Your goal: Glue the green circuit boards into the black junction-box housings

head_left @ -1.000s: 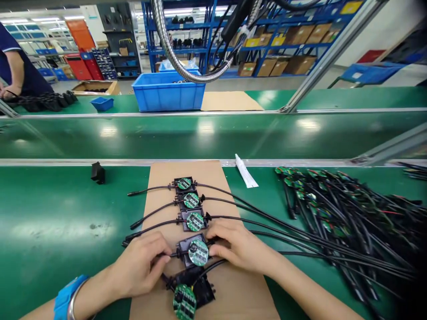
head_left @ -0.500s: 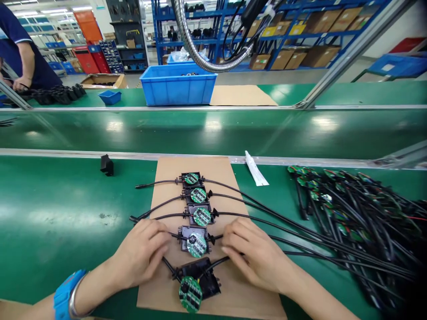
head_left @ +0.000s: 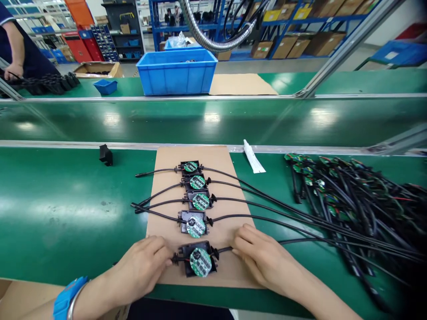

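A column of several black housings, each with a round green circuit board and black cables, lies on a brown cardboard sheet [head_left: 170,178]. The nearest housing [head_left: 199,260] sits at the sheet's front edge. My left hand [head_left: 142,269] pinches the cable at that housing's left side. On the right side my right hand [head_left: 263,258] grips its other cable [head_left: 300,241] with curled fingers. The housing just beyond it [head_left: 194,223] lies untouched between the hands.
A big heap of cabled green boards [head_left: 347,200] fills the right of the green bench. A white tube [head_left: 253,156] and a small black part [head_left: 106,154] lie near the conveyor rail. Across the belt stand a blue bin [head_left: 176,73] and another person [head_left: 16,49].
Both hands left the fourth housing and drew back to the nearest one, which now lies straight on the sheet with its board seated in it. The view tilted down a little.
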A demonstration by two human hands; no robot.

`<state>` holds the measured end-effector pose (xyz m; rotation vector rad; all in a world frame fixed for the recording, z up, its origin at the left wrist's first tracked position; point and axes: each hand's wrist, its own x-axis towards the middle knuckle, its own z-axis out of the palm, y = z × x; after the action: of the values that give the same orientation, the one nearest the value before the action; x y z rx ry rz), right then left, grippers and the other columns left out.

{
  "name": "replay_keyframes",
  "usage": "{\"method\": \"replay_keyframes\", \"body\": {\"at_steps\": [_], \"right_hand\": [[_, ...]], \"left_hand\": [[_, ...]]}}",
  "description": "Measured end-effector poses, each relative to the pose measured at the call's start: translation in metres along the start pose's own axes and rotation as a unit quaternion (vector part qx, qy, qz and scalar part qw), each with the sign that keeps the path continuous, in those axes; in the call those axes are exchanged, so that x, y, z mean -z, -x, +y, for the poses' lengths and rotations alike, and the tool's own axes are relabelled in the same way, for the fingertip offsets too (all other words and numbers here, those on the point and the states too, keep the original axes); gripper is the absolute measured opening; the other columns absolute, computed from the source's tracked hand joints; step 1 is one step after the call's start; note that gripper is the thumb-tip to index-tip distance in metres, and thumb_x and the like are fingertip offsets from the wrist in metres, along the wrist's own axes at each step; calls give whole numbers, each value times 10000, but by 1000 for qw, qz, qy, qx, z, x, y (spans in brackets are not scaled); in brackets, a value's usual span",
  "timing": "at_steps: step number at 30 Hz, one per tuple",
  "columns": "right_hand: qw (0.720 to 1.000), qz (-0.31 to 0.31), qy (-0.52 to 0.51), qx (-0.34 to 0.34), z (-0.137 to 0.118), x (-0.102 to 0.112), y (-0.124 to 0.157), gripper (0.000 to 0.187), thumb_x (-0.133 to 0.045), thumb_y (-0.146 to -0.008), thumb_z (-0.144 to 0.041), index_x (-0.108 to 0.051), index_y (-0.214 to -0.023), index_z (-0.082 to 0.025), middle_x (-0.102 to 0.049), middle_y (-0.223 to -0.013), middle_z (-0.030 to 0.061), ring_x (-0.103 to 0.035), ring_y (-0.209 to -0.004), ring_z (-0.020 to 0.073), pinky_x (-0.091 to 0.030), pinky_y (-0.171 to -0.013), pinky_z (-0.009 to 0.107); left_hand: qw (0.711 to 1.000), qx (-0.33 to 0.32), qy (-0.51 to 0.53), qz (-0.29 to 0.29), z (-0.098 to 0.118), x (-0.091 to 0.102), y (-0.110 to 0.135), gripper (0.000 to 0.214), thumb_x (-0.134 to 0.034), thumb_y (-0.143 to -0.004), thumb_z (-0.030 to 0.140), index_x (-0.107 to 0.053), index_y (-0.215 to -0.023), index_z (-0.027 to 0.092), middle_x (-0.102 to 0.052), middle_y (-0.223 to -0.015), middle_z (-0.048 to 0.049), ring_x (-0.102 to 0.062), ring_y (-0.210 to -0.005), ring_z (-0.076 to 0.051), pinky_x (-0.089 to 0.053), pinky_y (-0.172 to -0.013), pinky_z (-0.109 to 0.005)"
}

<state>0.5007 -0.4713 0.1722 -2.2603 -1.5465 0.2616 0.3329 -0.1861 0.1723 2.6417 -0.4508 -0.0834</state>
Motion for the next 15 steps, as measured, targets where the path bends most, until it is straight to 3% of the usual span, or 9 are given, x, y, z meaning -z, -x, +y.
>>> {"method": "replay_keyframes", "body": {"at_steps": [4,7,12,15], "right_hand": [[999,28,20,2,6,-16,-4,216,-375,-923,-139,-481,-745,-202,-496,-750,48,-440,-698,180,-367,-615,318],[1000,21,12,1,5,-14,-3,183,-406,-912,-152,-480,-750,-197,-506,-762,49,-450,-717,182,-381,-648,326],[995,-77,-55,-32,11,21,-12,93,-559,-785,-124,-518,-752,-200,-578,-807,23,-522,-803,183,-420,-715,307],[990,-45,-38,-132,39,52,-38,47,-573,-818,-182,-598,-785,-206,-612,-816,13,-559,-837,169,-435,-762,282]], "left_hand": [[997,24,-54,42,-5,-9,-4,171,-377,-946,126,-534,-906,181,-557,-839,-47,-527,-737,-190,-449,-644,-303],[993,5,-81,88,-10,-14,-5,210,-361,-917,71,-530,-868,184,-549,-791,-41,-500,-696,-184,-431,-640,-297],[993,-31,-45,108,-19,-15,-10,186,-387,-933,146,-551,-858,194,-569,-778,-46,-526,-704,-176,-434,-637,-271],[991,-58,-1,122,-26,-6,-22,169,-450,-951,277,-569,-846,219,-577,-751,-26,-547,-701,-168,-441,-615,-245]]}}
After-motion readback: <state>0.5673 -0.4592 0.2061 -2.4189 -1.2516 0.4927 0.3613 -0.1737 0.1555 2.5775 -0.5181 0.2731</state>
